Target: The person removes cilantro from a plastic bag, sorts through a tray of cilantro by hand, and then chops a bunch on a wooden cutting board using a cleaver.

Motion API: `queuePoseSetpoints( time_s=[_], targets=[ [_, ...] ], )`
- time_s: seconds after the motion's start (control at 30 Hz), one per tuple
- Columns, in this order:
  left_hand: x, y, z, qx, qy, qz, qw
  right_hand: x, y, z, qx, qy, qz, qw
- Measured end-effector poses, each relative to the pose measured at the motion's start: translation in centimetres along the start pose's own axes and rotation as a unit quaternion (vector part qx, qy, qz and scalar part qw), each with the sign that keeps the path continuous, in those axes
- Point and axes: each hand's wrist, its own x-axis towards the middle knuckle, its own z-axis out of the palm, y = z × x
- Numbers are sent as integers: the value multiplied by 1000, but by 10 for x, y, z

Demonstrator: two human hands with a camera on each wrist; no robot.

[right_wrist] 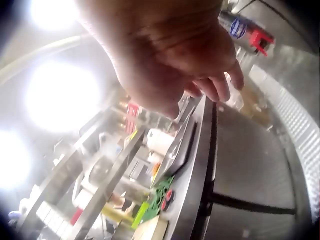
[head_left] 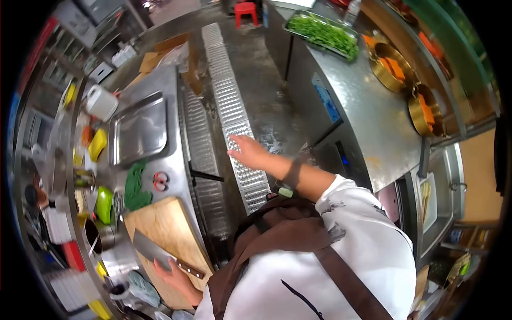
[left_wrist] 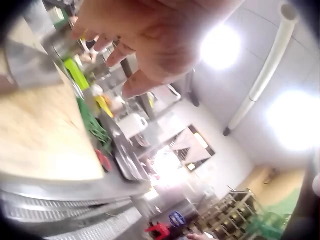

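Observation:
A wooden cutting board (head_left: 178, 224) lies on the left counter, with a cleaver (head_left: 154, 249) flat on it, its brown handle towards the person. My left hand (head_left: 173, 278) is over the board beside the cleaver, fingers loosely spread. In the left wrist view, that hand (left_wrist: 150, 37) holds nothing, and the cleaver blade (left_wrist: 30, 65) lies apart from it. My right hand (head_left: 249, 152) reaches forward over the aisle, above the metal floor grating (head_left: 232, 106). Relaxed, bare fingers with nothing in them show on the right hand (right_wrist: 175, 65) in the right wrist view.
Beyond the board lie a green cloth (head_left: 137, 186), red-handled scissors (head_left: 160, 181) and a steel tray (head_left: 140, 130). On the right counter stand a tray of chopped greens (head_left: 322, 34) and brass pots (head_left: 394, 80) with orange pieces. A cardboard box (head_left: 160, 50) sits past the left counter.

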Motion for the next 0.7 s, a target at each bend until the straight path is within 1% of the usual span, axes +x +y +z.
queuePoseSetpoints(
  time_s=[0.03, 0.07, 0.1, 0.13, 0.17, 0.2, 0.23, 0.3, 0.33, 0.4, 0.43, 0.47, 0.57, 0.67, 0.7],
  targets=[
    [11, 34, 15, -56, -17, 47, 997, 1, 17, -20, 1, 26, 29, 999],
    [19, 64, 30, -56, -24, 57, 996, 1, 33, -39, 11, 42, 55, 998],
    [26, 92, 45, -120, -57, 108, 985, -1, 45, -56, 12, 50, 61, 997],
    [33, 120, 58, -181, -90, 155, 967, -3, 53, -72, 30, 73, 90, 993],
    [36, 148, 68, -168, -108, 187, 962, -6, 61, -87, 49, 96, 119, 987],
    [40, 173, 77, -180, -132, 209, 952, -9, 55, -111, 87, 80, 145, 982],
    [43, 194, 85, -191, -155, 228, 942, -10, 72, -116, 90, 83, 148, 981],
    [53, 221, 104, -192, -168, 239, 937, -8, 109, -116, 102, 147, 194, 965],
    [60, 232, 113, -219, -190, 235, 928, -7, 118, -122, 106, 151, 197, 963],
    [79, 251, 136, -285, -239, 214, 903, -2, 131, -133, 132, 188, 214, 949],
    [89, 259, 144, -281, -246, 219, 902, 4, 136, -138, 135, 193, 221, 946],
    [99, 267, 153, -304, -261, 209, 892, 9, 142, -142, 124, 205, 226, 944],
    [128, 320, 179, -369, -305, 189, 858, 26, 146, -164, 111, 236, 247, 933],
    [160, 376, 205, -388, -325, 209, 837, 47, 148, -193, 102, 291, 243, 920],
    [170, 396, 214, -388, -345, 228, 824, 52, 143, -206, 107, 312, 242, 912]
  ],
)
